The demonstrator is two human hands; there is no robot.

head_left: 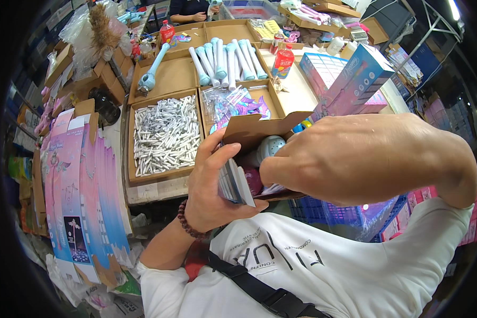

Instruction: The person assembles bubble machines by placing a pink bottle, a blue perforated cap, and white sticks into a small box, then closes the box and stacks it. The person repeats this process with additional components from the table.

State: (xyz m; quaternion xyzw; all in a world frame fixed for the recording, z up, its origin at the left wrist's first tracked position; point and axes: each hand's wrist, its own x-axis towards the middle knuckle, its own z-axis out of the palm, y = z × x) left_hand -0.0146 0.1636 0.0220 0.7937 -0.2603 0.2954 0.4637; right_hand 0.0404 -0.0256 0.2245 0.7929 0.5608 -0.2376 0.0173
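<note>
The left hand (pixel 212 185) holds a small open toy box (pixel 238 183) close to the chest, its grip wrapped tight around the side, with the brown flap (pixel 259 127) up. The right hand (pixel 281 169) has its fingers inside, pushing in a round pale blue toy piece (pixel 270 146), so its grip is hidden. The packing looks about half done: the toy is partly in, the flap is not shut, and on the desk (pixel 297 90) trays of blue wands (pixel 225 61) and white sticks (pixel 164 135) wait.

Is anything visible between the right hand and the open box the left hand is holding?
Nothing visible does. The right hand already reaches into the open end of the box, which the left hand grips; the brown flap is folded up clear.
</note>
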